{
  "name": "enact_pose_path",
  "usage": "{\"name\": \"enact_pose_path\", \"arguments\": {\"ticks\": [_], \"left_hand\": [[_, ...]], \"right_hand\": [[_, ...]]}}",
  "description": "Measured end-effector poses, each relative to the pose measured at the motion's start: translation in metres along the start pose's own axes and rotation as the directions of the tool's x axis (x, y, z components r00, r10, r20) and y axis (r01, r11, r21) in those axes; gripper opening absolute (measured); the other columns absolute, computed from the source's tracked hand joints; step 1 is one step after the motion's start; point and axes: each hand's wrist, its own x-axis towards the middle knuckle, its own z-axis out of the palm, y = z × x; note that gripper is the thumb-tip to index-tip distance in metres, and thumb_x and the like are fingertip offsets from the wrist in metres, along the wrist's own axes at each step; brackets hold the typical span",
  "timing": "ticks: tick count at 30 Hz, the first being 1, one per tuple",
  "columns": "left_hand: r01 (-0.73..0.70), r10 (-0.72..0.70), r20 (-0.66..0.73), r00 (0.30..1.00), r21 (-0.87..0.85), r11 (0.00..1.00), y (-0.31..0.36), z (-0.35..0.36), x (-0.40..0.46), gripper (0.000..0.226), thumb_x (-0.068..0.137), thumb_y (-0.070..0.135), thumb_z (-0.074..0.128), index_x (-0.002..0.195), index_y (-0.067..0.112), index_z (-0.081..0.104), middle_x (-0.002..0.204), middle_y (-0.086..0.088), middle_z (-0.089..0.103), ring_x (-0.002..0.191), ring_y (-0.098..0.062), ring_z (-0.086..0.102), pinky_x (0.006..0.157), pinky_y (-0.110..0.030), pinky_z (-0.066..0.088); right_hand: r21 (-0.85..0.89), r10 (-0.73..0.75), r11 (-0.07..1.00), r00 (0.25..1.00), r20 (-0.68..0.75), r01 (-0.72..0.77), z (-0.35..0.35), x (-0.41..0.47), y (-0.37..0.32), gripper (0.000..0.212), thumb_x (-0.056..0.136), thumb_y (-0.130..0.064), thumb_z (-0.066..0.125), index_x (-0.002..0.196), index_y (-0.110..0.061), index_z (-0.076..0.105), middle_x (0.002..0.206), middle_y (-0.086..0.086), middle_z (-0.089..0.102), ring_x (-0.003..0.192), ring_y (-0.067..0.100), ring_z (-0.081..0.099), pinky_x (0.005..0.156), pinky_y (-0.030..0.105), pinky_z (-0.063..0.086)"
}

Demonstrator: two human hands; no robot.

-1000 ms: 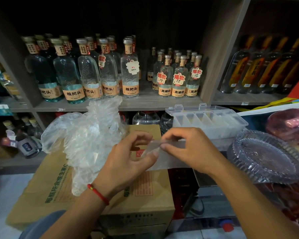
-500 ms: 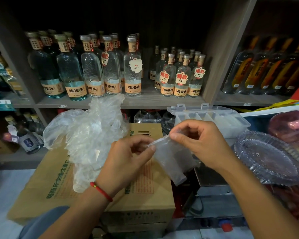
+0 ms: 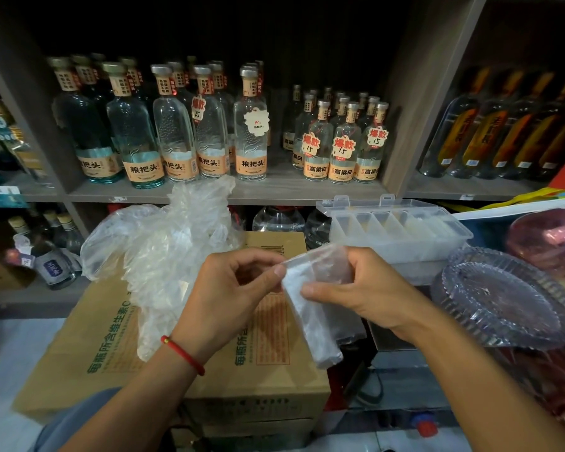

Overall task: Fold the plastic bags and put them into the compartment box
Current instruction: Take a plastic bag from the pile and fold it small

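Mid-fold: the left hand (image 3: 232,298) and right hand (image 3: 369,288) each pinch the top edge of a clear plastic bag (image 3: 317,314), hanging as a narrow strip over a cardboard carton (image 3: 268,363). Judged next: fold it shorter to fit a slot. At 10 o'clock, a heap of unfolded bags (image 3: 163,252). At 1 o'clock, the open compartment box (image 3: 398,236), right-hand cells seemingly holding folded plastic.

Above the left hand (image 3: 229,298), the tall bottles (image 3: 248,132) on the shelf carry orange labels reading 粮把头. Above the right hand (image 3: 366,288), the small bottles (image 3: 343,141) read 高粱白, with red tags marked 爆款 15. The carton (image 3: 105,347) under the left hand reads 每瓶所含维生素C.
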Motion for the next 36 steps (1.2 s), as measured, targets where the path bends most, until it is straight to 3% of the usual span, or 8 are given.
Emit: {"name": "enact_pose_path", "arguments": {"ticks": [3,8,12,16,18,22,27,36], "left_hand": [[0.079,-0.079,0.004,0.997,-0.102,0.992,0.000,-0.001,0.000,0.026,0.089,0.027,0.075,0.112,0.014,0.077,0.097,-0.005,0.080,0.088,-0.020,0.078,0.080,-0.027,0.061],[0.267,-0.222,0.294,0.930,-0.125,0.956,0.000,0.012,-0.005,0.039,0.090,0.030,0.077,0.126,0.016,0.068,0.114,-0.002,0.078,0.107,-0.019,0.074,0.093,-0.030,0.058],[0.281,-0.269,0.134,0.954,-0.082,0.956,-0.004,0.021,-0.009,0.011,0.091,0.008,0.076,0.097,0.001,0.070,0.075,-0.011,0.065,0.070,-0.024,0.061,0.075,-0.033,0.052],[0.272,-0.266,0.071,0.961,-0.099,0.957,-0.001,0.018,-0.010,0.008,0.092,0.008,0.075,0.094,0.001,0.071,0.075,-0.029,0.057,0.072,-0.028,0.053,0.076,-0.040,0.050],[0.281,-0.275,0.067,0.959,-0.105,0.954,0.001,0.017,-0.010,0.009,0.092,0.009,0.074,0.097,0.001,0.072,0.083,-0.039,0.061,0.074,-0.031,0.054,0.079,-0.046,0.051],[0.304,-0.295,0.088,0.951,-0.122,0.945,-0.001,0.015,-0.008,0.012,0.092,0.018,0.075,0.091,0.006,0.074,0.079,-0.030,0.065,0.074,-0.029,0.056,0.080,-0.043,0.051],[0.267,-0.261,0.072,0.963,-0.095,0.959,-0.003,0.015,-0.008,0.012,0.095,0.018,0.072,0.088,0.009,0.077,0.078,-0.011,0.077,0.069,-0.021,0.068,0.070,-0.031,0.056],[0.262,-0.275,-0.004,0.961,-0.294,0.919,-0.004,0.013,-0.006,0.017,0.091,0.002,0.073,0.106,0.006,0.077,0.091,-0.019,0.078,0.077,-0.027,0.075,0.068,-0.028,0.060]], "right_hand": [[0.011,-0.031,0.999,0.992,-0.124,0.033,0.008,0.004,0.002,0.021,0.084,-0.022,0.088,0.101,-0.023,0.077,0.098,-0.008,0.081,0.091,0.009,0.078,0.075,0.019,0.060],[0.139,-0.016,0.989,0.970,-0.241,0.051,0.011,0.005,0.000,0.015,0.084,-0.019,0.087,0.097,-0.019,0.079,0.093,-0.001,0.082,0.085,0.015,0.079,0.067,0.022,0.060],[0.214,0.038,0.977,0.972,-0.231,0.013,0.011,0.005,-0.001,0.025,0.082,-0.024,0.087,0.104,-0.016,0.077,0.099,0.003,0.082,0.093,0.020,0.079,0.079,0.034,0.065],[0.293,0.139,0.950,0.985,-0.098,-0.105,0.010,0.003,0.001,0.058,0.063,-0.042,0.090,0.113,-0.016,0.075,0.107,0.002,0.081,0.100,0.019,0.078,0.085,0.033,0.063],[0.243,0.172,0.958,0.982,-0.078,-0.149,0.011,0.002,0.003,0.049,0.070,-0.033,0.090,0.113,-0.015,0.075,0.105,0.002,0.081,0.098,0.019,0.078,0.086,0.035,0.062],[0.226,0.203,0.959,0.971,-0.124,-0.172,0.011,0.002,0.004,0.027,0.085,-0.015,0.085,0.109,-0.010,0.076,0.100,0.006,0.082,0.094,0.022,0.079,0.088,0.040,0.062],[0.238,0.206,0.955,0.973,-0.108,-0.176,0.010,0.003,0.004,0.028,0.083,-0.014,0.086,0.109,-0.009,0.076,0.102,0.006,0.081,0.096,0.022,0.079,0.087,0.038,0.063],[0.242,0.112,0.965,0.993,-0.049,-0.097,-0.011,-0.006,-0.001,0.027,0.097,-0.005,0.070,0.118,-0.019,0.074,0.103,0.013,0.080,0.094,0.029,0.078,0.071,0.028,0.063]]}}
